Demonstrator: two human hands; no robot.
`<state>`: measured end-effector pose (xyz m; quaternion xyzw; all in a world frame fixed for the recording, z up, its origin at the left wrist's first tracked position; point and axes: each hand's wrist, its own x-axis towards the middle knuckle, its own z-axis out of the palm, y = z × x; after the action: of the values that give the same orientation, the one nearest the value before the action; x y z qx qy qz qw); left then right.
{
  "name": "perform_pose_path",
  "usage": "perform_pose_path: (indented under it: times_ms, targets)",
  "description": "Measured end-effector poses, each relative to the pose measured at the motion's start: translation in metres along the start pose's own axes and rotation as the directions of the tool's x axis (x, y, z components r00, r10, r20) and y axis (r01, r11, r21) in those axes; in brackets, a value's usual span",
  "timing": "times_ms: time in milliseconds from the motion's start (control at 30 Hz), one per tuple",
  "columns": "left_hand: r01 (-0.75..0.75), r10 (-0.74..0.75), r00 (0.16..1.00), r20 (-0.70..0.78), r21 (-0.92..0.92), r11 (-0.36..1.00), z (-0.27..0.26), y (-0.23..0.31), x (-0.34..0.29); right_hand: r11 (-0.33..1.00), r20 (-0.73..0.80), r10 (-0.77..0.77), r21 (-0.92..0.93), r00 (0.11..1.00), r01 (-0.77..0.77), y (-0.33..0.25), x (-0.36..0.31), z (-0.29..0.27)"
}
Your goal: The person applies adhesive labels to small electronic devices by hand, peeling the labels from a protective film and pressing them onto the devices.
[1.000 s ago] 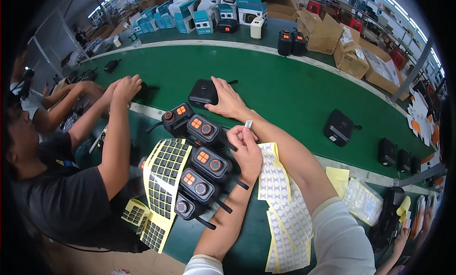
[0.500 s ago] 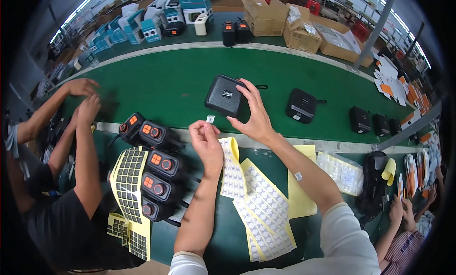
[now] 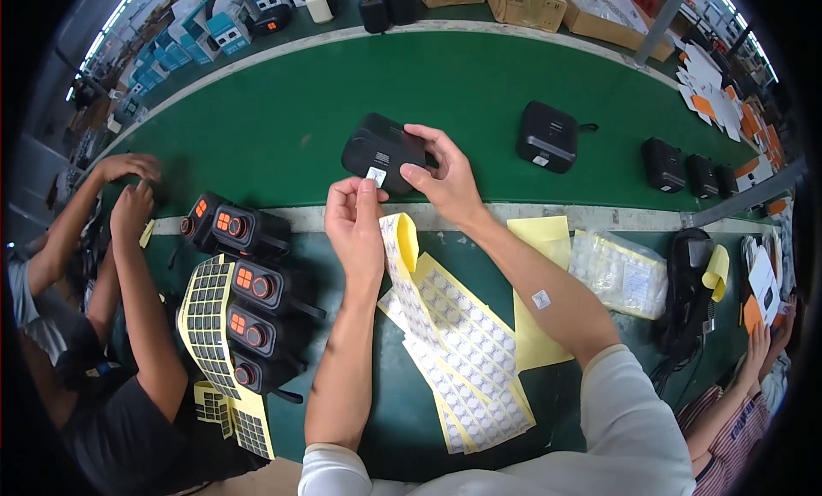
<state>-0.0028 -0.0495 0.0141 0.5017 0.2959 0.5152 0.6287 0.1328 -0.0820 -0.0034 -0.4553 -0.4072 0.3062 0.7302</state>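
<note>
My right hand (image 3: 442,175) grips a black box-shaped device (image 3: 379,148) at its right end, holding it on the green belt (image 3: 282,111). My left hand (image 3: 353,213) pinches a small white sticker (image 3: 376,177) between thumb and fingertip, right against the device's near face. Just below my hands lie yellow-backed sheets of white stickers (image 3: 454,342), one corner curled up by my left wrist. A single white sticker (image 3: 540,300) clings to my right forearm.
Several black devices with orange buttons (image 3: 248,299) lie in a row at my left beside sheets of black stickers (image 3: 205,325). Another person's arms (image 3: 128,239) work at the left. More black devices (image 3: 548,136) sit on the belt; a plastic bag (image 3: 618,273) lies at the right.
My right hand has drawn the black device closer along the belt. My left hand has carried the small white sticker up until it meets the device.
</note>
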Motion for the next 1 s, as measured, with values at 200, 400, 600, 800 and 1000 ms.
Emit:
perform_pose_path:
  times_ms: [200, 400, 600, 800, 1000]
  targets:
    - [-0.007, 0.008, 0.999, -0.037, 0.029, 1.0, -0.003, -0.001, 0.001, 1.0, 0.001, 0.012, -0.006, 1.0, -0.012, 0.0, -0.002, 0.004]
    - [-0.018, 0.024, 0.994, -0.104, 0.06, 0.998, 0.0, -0.004, -0.002, 0.997, 0.023, -0.025, -0.071, 0.999, 0.027, 0.005, -0.004, 0.003]
    - [-0.008, 0.07, 0.97, -0.234, 0.255, 0.967, 0.0, -0.004, -0.003, 0.98, 0.024, -0.08, -0.179, 0.997, 0.083, 0.003, -0.004, 0.007]
    - [0.039, 0.019, 0.97, -0.241, 0.233, 0.972, -0.004, -0.003, 0.007, 0.998, -0.031, -0.041, -0.048, 0.999, 0.039, 0.004, 0.001, 0.005]
    - [0.067, -0.237, 0.917, 0.322, 0.461, 0.885, 0.023, 0.049, -0.013, 0.997, -0.152, 0.02, 0.08, 0.988, -0.008, 0.0, 0.004, -0.008]
